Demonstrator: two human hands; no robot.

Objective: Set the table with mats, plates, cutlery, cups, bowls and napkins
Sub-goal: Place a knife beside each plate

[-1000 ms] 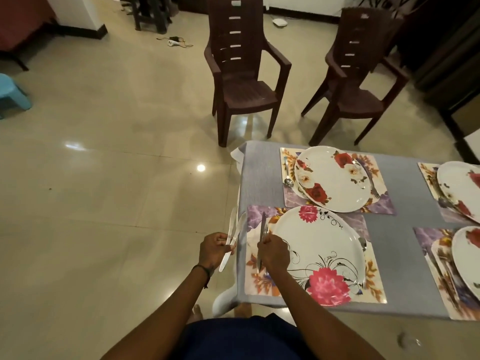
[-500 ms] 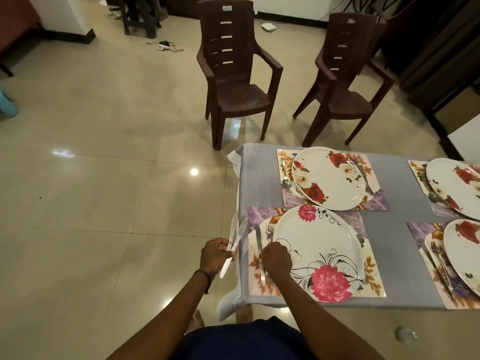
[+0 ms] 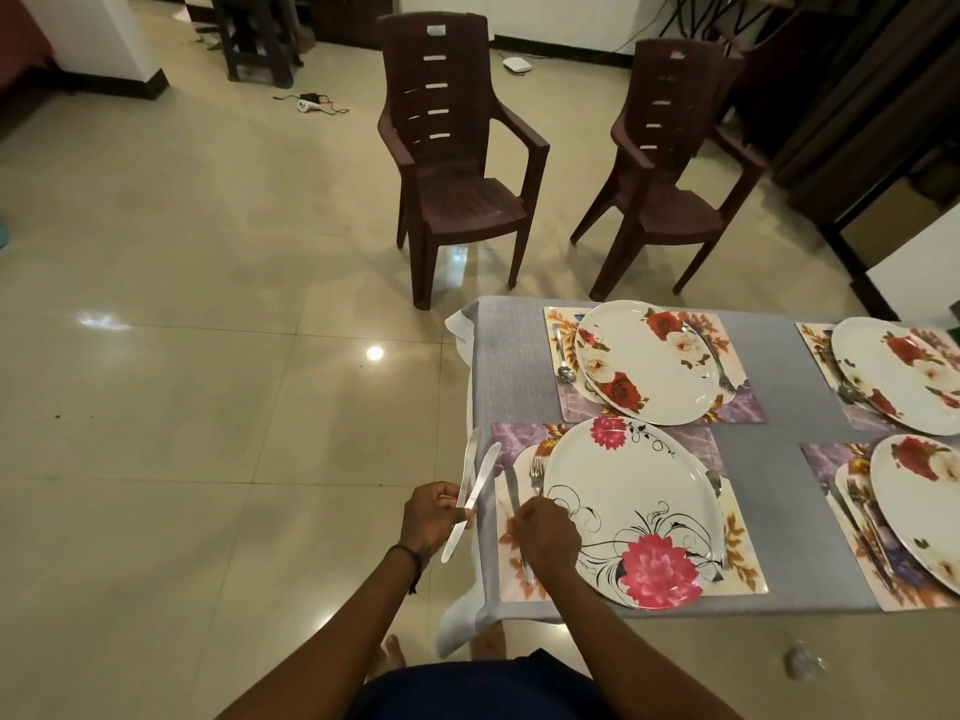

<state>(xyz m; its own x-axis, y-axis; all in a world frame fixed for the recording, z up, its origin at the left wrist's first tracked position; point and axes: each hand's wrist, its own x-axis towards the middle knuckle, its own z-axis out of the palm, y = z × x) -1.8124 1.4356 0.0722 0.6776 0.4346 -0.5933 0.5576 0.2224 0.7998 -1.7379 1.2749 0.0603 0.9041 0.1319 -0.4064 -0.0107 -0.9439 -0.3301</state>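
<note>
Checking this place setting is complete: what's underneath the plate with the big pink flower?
A floral mat lies under the plate; a white rim, maybe a smaller plate, peeks out left. The mat's middle and the rest of that piece are covered.

Nothing legible anywhere: no word, brand, number or sign. Far beyond the fingers (image 3: 523,518), a small pale sticker (image 3: 435,29) atop the back of the left chair (image 3: 457,200) and a second sticker (image 3: 675,55) atop the right chair (image 3: 670,205), both too small and blurred to read. Just beside the fingers, only flower prints on the plate (image 3: 623,485) and mat (image 3: 509,579), without lettering.
</note>
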